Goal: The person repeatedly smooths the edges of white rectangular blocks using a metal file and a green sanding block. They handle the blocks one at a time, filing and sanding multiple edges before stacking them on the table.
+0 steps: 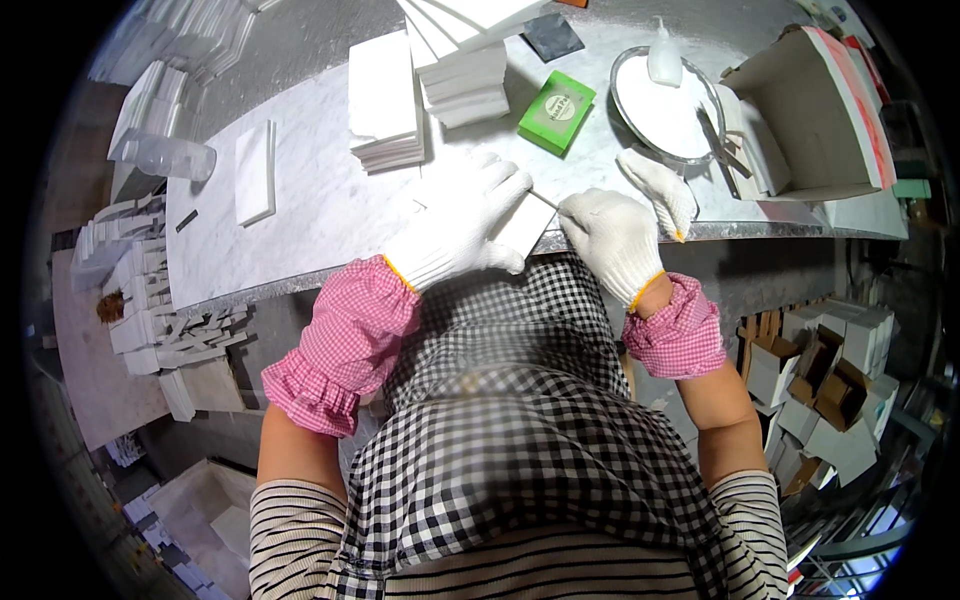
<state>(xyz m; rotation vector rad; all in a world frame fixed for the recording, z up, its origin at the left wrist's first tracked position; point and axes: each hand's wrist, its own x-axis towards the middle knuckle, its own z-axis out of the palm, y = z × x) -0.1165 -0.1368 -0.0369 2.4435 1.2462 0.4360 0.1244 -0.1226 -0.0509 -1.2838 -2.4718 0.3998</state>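
Note:
My left hand (455, 220), in a white knit glove, lies with its fingers stretched out over a white tile-like slab (523, 226) at the front edge of the table. Part of the slab is hidden under that hand. At the slab's right corner my right hand (612, 228), gloved too, has its fingers closed. A thin dark line runs from its fingertips along the slab's edge; whether this is a slim tool or only the edge, I cannot make out. Just right of that hand rests a loose white glove (658, 190).
Beyond my hands are stacked white slabs (385, 100), a green box (558, 113) and a dark square pad (552, 37). A bowl of white material (650, 108) holds a squeeze bottle (664, 58). An open carton (820, 110) stands right; a clear bottle (170, 155) lies left.

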